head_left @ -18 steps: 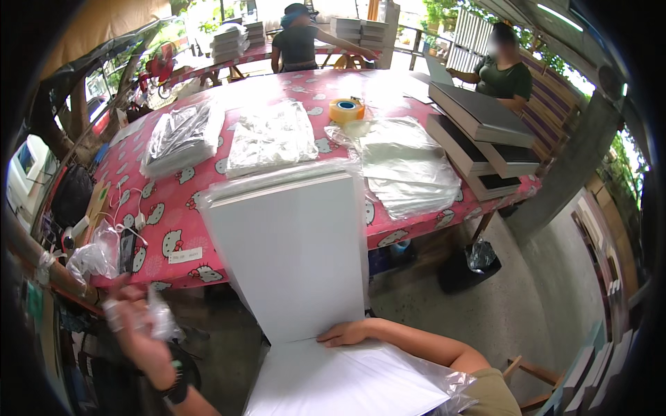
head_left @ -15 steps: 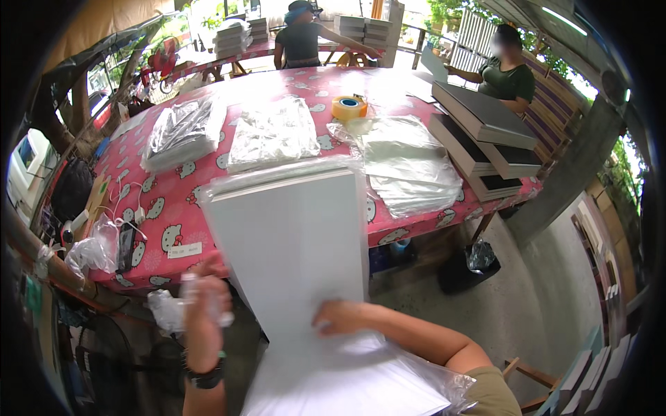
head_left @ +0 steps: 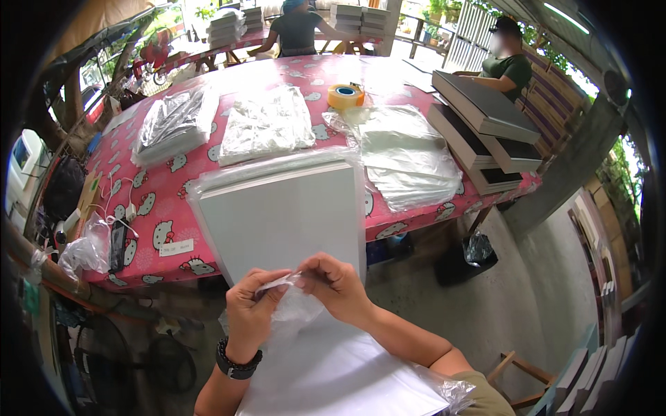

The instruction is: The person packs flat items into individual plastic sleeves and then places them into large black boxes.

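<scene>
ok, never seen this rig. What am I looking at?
There's no robot: these are a person's bare hands. Every picture comes from one wide fisheye camera on the person's head, looking down, so straight edges curve near the rim. Left hand and right hand pinch crumpled clear plastic between them. Behind them is a white panel in clear plastic, at the table's near edge. On the pink-covered table: a plastic-wrapped pile, white-looking plastic, a tape roll, flat clear plastic sheets and thick dark-covered books.
</scene>
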Action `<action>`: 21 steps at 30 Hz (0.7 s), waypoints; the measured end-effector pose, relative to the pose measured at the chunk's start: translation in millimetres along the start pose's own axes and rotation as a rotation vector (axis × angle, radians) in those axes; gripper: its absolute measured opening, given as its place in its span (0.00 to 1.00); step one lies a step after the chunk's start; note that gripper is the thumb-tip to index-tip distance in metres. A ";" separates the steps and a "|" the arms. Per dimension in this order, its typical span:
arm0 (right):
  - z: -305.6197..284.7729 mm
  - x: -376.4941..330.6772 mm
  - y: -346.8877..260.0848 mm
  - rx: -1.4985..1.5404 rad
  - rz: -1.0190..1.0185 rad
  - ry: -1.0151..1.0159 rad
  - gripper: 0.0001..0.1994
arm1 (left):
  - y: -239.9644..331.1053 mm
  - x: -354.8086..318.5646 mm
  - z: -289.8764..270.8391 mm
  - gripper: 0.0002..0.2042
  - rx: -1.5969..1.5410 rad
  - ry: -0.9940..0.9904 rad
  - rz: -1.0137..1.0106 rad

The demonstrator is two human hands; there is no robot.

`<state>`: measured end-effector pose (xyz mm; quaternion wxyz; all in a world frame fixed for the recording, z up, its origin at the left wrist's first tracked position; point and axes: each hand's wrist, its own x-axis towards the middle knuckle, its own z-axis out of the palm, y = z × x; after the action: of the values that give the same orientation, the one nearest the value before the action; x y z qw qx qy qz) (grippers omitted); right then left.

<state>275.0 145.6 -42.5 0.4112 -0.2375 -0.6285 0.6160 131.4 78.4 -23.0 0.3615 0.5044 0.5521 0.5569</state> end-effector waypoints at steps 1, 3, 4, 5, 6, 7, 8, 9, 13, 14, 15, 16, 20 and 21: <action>0.4 -0.6 -0.5 -0.044 -0.013 0.021 0.02 | -3.6 0.0 0.4 0.07 -0.075 0.013 0.004; -2.4 -2.8 1.5 -0.221 -0.050 -0.004 0.03 | -12.1 1.3 1.3 0.06 -0.227 0.040 0.019; -3.7 -3.4 2.0 -0.312 -0.070 -0.017 0.03 | -12.4 1.2 2.2 0.08 -0.277 0.037 -0.005; -4.1 -3.7 2.3 -0.342 -0.100 -0.020 0.03 | -12.6 0.6 3.7 0.10 -0.326 0.032 -0.030; -3.3 -4.7 3.7 -0.369 -0.127 -0.027 0.04 | -13.7 -1.5 4.1 0.11 -0.374 0.031 -0.058; -2.8 -5.6 4.6 -0.396 -0.154 -0.032 0.04 | -17.8 -2.8 5.1 0.12 -0.483 -0.016 -0.041; -2.9 -6.7 4.4 -0.262 -0.062 -0.028 0.06 | -24.8 -3.6 7.1 0.13 -0.591 -0.064 -0.024; -2.8 -7.1 4.2 -0.122 0.027 -0.025 0.07 | -31.1 -4.5 7.9 0.14 -0.694 -0.111 -0.005; -12.3 -4.1 -22.6 1.001 0.263 0.288 0.11 | -62.1 -6.2 -45.4 0.15 -0.876 -0.518 -0.179; -24.9 -7.9 -23.4 1.078 0.173 0.120 0.11 | -72.9 -5.0 -67.4 0.16 -0.625 -0.412 -0.301; -41.8 -10.1 -21.7 1.136 0.084 -0.061 0.11 | -79.6 -6.0 -75.5 0.16 -0.381 -0.297 -0.402; -56.0 -7.8 -23.8 1.173 -0.017 -0.249 0.11 | -78.4 -4.7 -70.3 0.17 -0.229 -0.212 -0.306; -41.5 -12.1 -24.2 0.211 0.043 -0.236 0.07 | -9.0 -2.7 -28.4 0.19 0.178 0.137 0.232; -29.0 -13.6 -28.1 -0.062 0.113 -0.259 0.06 | 0.6 -3.7 -17.2 0.19 0.218 0.069 0.288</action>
<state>311.8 147.9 -21.2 0.2838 -0.2038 -0.6806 0.6440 115.8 70.5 -21.0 0.2021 0.5950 0.5435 0.5566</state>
